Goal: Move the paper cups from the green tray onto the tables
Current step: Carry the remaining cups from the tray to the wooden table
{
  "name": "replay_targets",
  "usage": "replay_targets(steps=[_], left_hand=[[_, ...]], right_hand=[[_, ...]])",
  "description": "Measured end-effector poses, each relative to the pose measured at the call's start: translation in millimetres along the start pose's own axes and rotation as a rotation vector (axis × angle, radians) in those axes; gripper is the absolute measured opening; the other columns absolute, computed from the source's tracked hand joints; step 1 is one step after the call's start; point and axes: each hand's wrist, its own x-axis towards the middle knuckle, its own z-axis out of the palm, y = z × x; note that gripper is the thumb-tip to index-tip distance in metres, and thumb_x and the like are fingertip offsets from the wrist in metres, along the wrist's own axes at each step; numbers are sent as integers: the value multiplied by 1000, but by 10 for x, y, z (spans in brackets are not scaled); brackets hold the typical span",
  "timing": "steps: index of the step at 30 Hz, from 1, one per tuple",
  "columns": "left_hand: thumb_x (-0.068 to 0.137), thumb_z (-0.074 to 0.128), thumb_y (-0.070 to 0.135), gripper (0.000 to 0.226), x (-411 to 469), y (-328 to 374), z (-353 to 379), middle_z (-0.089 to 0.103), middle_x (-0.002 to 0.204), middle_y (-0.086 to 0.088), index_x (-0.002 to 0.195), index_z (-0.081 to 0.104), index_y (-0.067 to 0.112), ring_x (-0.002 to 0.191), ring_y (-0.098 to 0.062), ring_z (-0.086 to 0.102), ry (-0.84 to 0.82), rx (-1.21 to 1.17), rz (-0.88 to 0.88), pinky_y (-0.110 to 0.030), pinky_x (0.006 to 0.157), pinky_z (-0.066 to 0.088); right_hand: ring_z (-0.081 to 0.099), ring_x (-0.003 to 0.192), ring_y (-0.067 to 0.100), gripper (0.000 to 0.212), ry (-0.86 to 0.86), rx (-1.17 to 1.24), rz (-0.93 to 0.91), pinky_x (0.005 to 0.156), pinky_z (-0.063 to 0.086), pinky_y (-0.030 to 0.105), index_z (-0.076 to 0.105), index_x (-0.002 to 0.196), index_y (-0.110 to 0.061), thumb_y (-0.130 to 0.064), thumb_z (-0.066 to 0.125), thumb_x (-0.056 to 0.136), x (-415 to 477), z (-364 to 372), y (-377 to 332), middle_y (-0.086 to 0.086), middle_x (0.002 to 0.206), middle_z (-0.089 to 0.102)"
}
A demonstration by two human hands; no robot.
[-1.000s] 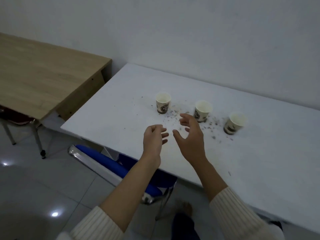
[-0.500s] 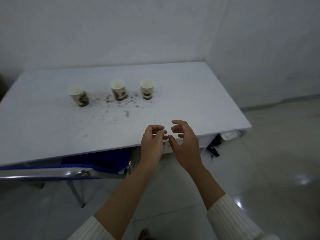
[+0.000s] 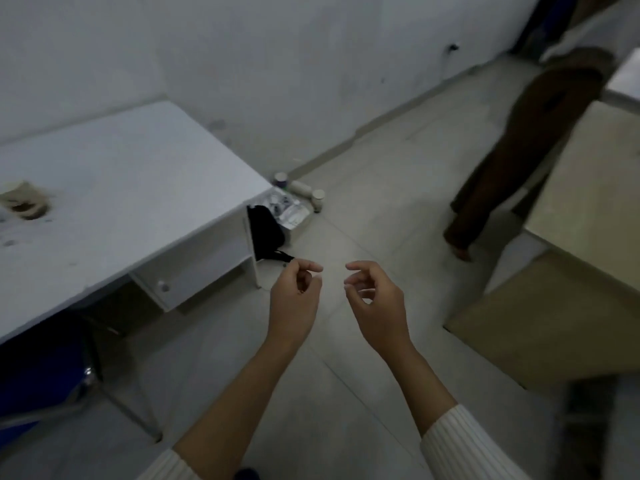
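My left hand and my right hand hang side by side over the tiled floor, both empty with fingers loosely curled and apart. The white table is at the left. One blurred paper cup stands on it at the far left edge of view, among dark specks. No green tray is in view.
A person in dark brown trousers stands at the upper right. A light wooden table fills the right side. Small containers and a black bag lie on the floor by the white table's corner. A blue chair sits under its left part.
The view has swung to the right, away from the white table. Two of the three cups have left the frame. My hands have drifted a little apart and now hang over the floor.
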Motion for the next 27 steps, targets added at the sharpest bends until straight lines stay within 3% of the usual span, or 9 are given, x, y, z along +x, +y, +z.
replay_targets(steps=[7,15,23,27], left_hand=[[88,52,4,12,-425,245,1429,41,61,2,90,62,11,47,-3,36,-226,11,55,-10,46,33],[89,52,6,13,-630,474,2666,41,59,3,90,63,13,44,-2,35,-513,43,96,-12,44,32],[91,51,6,12,-372,731,4023,42,61,5,90,63,9,47,0,40,-724,47,123,-9,45,33],[89,52,5,15,-217,936,4695,45,64,1,85,62,16,57,-7,41,-852,53,123,-10,48,34]], right_hand=[[58,71,5,25,237,-23,97,69,51,23,62,102,-23,-4,60,86,-308,-1436,574,-11,77,61],[54,65,-3,25,502,34,216,61,46,10,62,100,-21,-1,60,86,-462,-2550,1082,-6,76,60],[53,68,-4,25,702,-13,313,62,45,8,59,102,-23,-2,60,87,-113,-3512,1580,-1,80,60],[54,69,-5,26,801,-10,350,63,45,6,60,103,-22,-2,60,88,174,-3997,1771,0,81,61]])
